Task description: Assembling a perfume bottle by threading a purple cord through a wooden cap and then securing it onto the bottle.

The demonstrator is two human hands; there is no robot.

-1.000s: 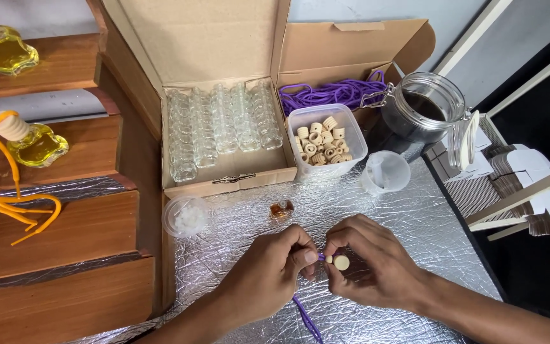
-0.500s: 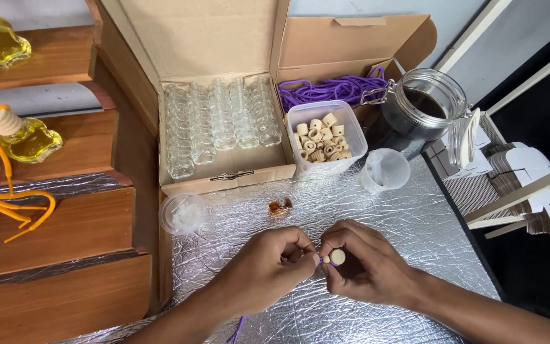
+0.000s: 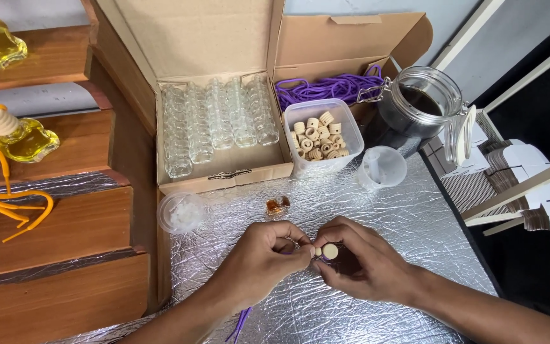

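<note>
Holding a small round wooden cap (image 3: 330, 251) between our fingertips, we kept it in the middle, where both hands met above the foil-covered counter (image 3: 415, 223). The right hand (image 3: 364, 264) pinched the cap; the left hand (image 3: 263, 258) was closed narrow on a purple cord (image 3: 242, 318), which ran down toward us. Just beyond lay a small amber bottle (image 3: 277, 205), then a tub of wooden caps (image 3: 318, 135) and a box of glass bottles (image 3: 214, 124). Nothing stood between.

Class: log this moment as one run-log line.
left hand: pinching purple cord | right hand: holding wooden cap | surface: foil mat
</note>
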